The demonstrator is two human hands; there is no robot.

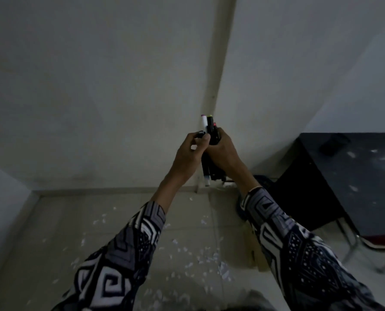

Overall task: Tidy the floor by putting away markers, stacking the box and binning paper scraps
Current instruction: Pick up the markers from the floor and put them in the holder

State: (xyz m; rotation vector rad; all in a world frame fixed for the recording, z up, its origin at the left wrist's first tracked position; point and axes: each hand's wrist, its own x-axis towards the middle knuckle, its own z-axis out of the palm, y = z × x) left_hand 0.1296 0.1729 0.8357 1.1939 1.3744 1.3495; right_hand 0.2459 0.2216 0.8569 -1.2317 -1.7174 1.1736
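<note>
Your left hand (pixel 190 151) and right hand (pixel 220 149) clamp 1 upright bundle of black-barrelled markers (pixel 210 153) at chest height | risk: loose grip drops markers among white paper scraps (pixel 200 257).

Markers (pixel 210 131): middles hidden behind both hands, count not readable in the dim light. Desk (pixel 353 176): cut off by right picture edge; small dark item near its far edge (pixel 332 146) too blurred to identify. Paper scraps (pixel 224 271): partly hidden behind the sleeves.

Both hands – left hand (pixel 190 151), right hand (pixel 223 149) – gripping markers (pixel 210 131), paper scraps (pixel 200 257) on floor (pixel 52 232)
</note>
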